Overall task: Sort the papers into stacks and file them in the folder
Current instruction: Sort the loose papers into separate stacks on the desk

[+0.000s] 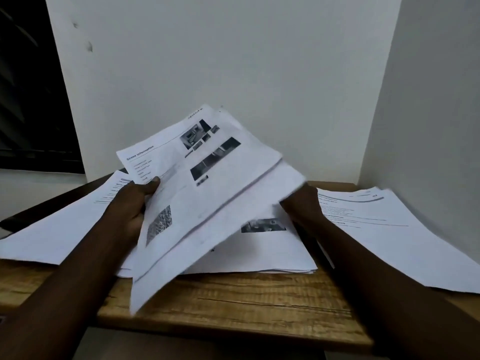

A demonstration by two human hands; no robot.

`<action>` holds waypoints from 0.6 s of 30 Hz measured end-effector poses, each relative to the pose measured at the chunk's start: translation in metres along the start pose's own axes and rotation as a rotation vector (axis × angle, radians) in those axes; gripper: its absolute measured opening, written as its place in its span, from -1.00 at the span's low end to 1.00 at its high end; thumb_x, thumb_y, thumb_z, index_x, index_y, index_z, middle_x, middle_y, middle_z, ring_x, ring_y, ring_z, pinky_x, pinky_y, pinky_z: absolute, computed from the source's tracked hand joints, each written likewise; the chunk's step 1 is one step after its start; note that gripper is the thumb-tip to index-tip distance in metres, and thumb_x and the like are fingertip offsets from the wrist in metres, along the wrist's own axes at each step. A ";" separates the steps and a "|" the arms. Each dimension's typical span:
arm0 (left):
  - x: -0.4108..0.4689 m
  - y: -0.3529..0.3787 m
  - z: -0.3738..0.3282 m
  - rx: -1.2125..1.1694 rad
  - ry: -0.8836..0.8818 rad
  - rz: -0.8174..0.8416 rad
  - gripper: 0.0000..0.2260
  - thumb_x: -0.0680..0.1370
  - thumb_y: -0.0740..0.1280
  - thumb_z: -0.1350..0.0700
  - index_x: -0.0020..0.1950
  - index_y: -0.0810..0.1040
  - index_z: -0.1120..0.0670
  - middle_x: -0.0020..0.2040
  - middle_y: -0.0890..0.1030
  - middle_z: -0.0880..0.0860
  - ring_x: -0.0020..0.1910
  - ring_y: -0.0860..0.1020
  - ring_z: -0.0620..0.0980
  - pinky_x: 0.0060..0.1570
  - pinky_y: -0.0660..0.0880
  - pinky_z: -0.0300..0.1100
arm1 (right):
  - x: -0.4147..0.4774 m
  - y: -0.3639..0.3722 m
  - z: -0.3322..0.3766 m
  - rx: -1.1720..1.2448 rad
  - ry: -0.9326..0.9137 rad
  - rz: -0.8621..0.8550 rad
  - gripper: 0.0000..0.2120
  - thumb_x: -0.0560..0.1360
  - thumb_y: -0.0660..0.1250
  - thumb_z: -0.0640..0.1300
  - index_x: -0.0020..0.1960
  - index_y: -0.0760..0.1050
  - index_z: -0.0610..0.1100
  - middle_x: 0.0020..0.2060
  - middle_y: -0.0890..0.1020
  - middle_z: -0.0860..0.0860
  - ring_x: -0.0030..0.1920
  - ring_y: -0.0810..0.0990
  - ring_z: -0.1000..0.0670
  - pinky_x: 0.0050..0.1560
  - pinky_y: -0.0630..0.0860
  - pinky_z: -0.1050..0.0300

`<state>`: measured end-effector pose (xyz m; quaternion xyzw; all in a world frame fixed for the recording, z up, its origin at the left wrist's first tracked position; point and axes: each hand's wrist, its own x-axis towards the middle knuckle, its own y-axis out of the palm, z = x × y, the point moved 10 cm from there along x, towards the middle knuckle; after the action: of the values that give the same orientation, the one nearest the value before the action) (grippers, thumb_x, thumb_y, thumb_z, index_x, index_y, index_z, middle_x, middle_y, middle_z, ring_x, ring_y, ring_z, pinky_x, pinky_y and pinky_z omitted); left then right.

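Observation:
A sheaf of printed sheets point(207, 183) with photos and a "Scene Information" heading is lifted and tilted above the wooden table point(233, 302). My left hand point(132, 203) grips its left edge, thumb on top. My right hand point(301, 206) is at the sheaf's right edge with its fingers hidden under the blurred paper. Beneath lies a middle stack point(270, 253) of sheets. Another stack of papers point(59, 229) lies on the left and a third stack point(384, 229) on the right. I cannot make out a folder for certain.
A dark flat object point(39, 211) pokes out from under the left stack at the table's far left. White walls close in behind and on the right. A dark window point(31, 87) is at the upper left. Bare wood runs along the table's front edge.

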<state>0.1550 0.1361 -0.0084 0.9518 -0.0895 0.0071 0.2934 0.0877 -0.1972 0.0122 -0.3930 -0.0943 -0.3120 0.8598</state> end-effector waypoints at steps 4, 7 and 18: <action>-0.002 0.006 -0.009 0.168 0.131 0.054 -0.69 0.64 0.21 0.25 0.38 0.49 0.13 0.23 0.64 0.12 0.16 0.64 0.11 -0.02 0.65 0.01 | -0.012 -0.016 0.012 0.464 0.067 0.135 -0.74 0.56 0.34 -0.03 0.10 0.57 -0.21 -0.08 0.64 -0.04 -0.12 0.58 0.03 -0.11 0.47 0.20; -0.002 0.004 -0.010 0.209 0.122 0.023 -0.70 0.61 0.27 0.27 0.35 0.49 0.16 0.21 0.64 0.17 0.17 0.62 0.21 0.06 0.60 0.16 | -0.031 -0.003 0.031 0.725 0.135 0.382 -0.56 0.59 0.18 0.19 0.14 0.57 -0.16 -0.13 0.68 -0.09 -0.20 0.63 0.02 -0.18 0.55 0.20; -0.008 0.014 -0.012 0.273 0.130 0.039 -0.70 0.59 0.28 0.34 0.32 0.50 0.21 0.13 0.66 0.20 -0.04 0.69 0.13 -0.21 0.67 -0.03 | -0.037 0.016 0.043 0.630 0.014 0.391 -0.74 0.51 0.42 -0.06 0.12 0.60 -0.19 -0.01 0.71 -0.09 0.00 0.69 -0.11 -0.07 0.60 0.10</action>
<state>0.1456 0.1323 0.0086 0.9784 -0.0870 0.0863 0.1664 0.0714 -0.1410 0.0161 -0.1174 -0.1029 -0.1000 0.9827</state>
